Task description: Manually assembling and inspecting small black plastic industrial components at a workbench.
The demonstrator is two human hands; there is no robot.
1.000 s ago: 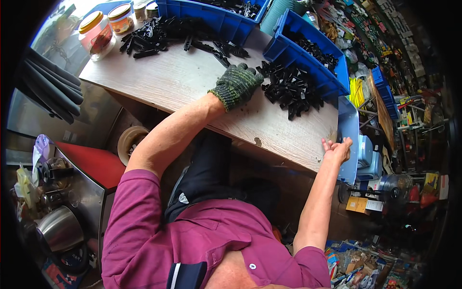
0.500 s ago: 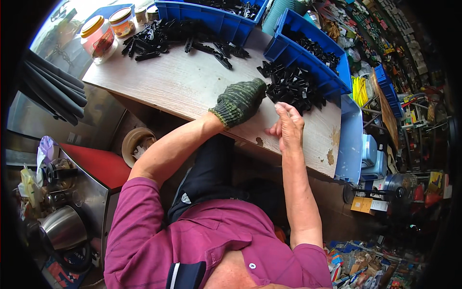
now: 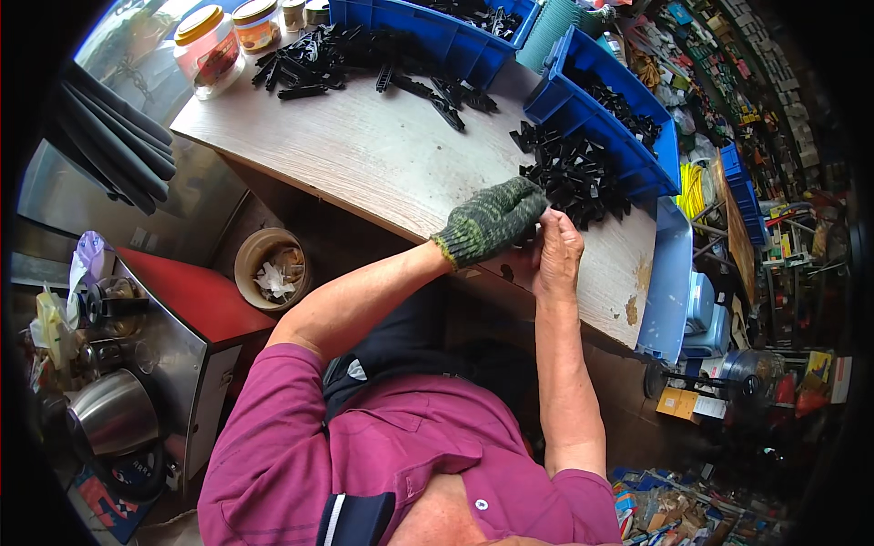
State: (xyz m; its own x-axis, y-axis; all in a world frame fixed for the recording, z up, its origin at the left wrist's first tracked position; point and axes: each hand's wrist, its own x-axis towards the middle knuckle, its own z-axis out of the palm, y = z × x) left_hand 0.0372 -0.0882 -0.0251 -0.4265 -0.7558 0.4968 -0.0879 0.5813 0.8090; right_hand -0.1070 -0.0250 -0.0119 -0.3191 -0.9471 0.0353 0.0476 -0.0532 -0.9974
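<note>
My left hand (image 3: 492,221) wears a green knit glove and is curled shut just above the wooden table's (image 3: 382,164) front edge. It seems closed on small black plastic parts, though the glove hides them. My bare right hand (image 3: 557,250) is raised against the glove's fingertips, its fingers touching them. Whether it grips anything I cannot tell. A loose pile of black plastic parts (image 3: 574,173) lies on the table just beyond both hands.
Blue bins (image 3: 628,136) (image 3: 437,36) holding more black parts stand at the back and right. More parts (image 3: 309,64) and lidded jars (image 3: 209,45) sit at the far left. Below the table are a bucket (image 3: 269,268), a red-topped metal cabinet (image 3: 182,300) and a kettle (image 3: 114,414).
My right hand came in from the table's right edge and now meets the gloved left hand. The left hand drew back from the pile toward the front edge.
</note>
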